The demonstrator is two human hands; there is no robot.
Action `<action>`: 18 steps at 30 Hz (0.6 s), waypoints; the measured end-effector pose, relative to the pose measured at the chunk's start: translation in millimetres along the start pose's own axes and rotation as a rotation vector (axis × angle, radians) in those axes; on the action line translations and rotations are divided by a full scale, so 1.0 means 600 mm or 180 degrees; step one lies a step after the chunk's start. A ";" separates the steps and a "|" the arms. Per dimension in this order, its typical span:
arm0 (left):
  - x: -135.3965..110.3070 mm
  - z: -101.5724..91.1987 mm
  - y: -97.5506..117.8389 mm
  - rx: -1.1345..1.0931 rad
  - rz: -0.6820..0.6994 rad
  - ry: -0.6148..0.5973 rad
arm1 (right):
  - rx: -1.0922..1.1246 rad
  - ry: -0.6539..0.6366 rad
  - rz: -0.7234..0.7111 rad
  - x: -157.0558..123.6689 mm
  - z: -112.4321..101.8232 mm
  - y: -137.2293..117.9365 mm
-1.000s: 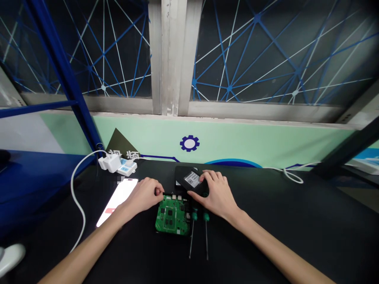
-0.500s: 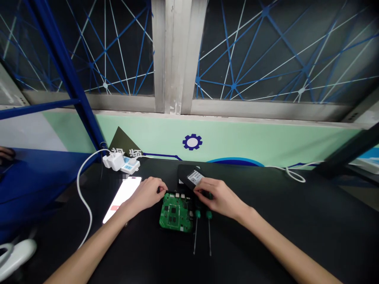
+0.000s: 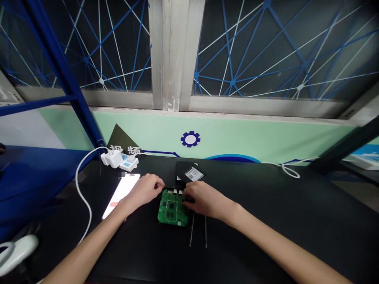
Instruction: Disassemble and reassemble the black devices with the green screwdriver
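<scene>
Currently the green circuit board (image 3: 172, 208) lies flat on the black worktop (image 3: 266, 205), with the right hand (image 3: 205, 200) over its right edge, fingers curled together on something dark; whether that grip is clamped, I cannot tell. The left hand (image 3: 144, 191) rests loosely curled between the board and a lit smartphone (image 3: 120, 197). Beyond sits a black labelled case (image 3: 182, 171); two screwdriver shafts (image 3: 192, 232) run out from under the right hand.

Glossy green circuit board (image 3: 172, 208), matt black plastic casing (image 3: 181, 170), smooth glass phone screen (image 3: 121, 196).
</scene>
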State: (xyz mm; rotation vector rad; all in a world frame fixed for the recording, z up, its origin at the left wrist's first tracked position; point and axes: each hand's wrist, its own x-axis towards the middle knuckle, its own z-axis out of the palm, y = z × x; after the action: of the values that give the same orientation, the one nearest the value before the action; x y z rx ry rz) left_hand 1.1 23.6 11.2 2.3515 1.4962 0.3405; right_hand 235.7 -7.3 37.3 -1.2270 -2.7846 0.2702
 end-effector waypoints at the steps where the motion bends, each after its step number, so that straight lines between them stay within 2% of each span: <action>1: 0.000 0.000 0.000 0.0014 -0.0041 0.0007 | -0.0074 -0.0031 0.0036 0.004 0.001 -0.001; 11: -0.001 -0.006 0.003 -0.0016 -0.0242 -0.0101 | -0.0481 -0.0379 0.0335 0.032 -0.003 -0.019; 18: -0.007 -0.013 0.013 -0.0105 -0.0267 -0.0139 | -0.0567 -0.0551 0.0364 0.040 -0.011 -0.029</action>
State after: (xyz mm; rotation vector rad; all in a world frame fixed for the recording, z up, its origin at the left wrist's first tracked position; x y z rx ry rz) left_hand 3.0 17.6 21.2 2.2484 1.5514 0.2888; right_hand 207.7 -0.1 47.2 -1.4723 -2.9436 0.1447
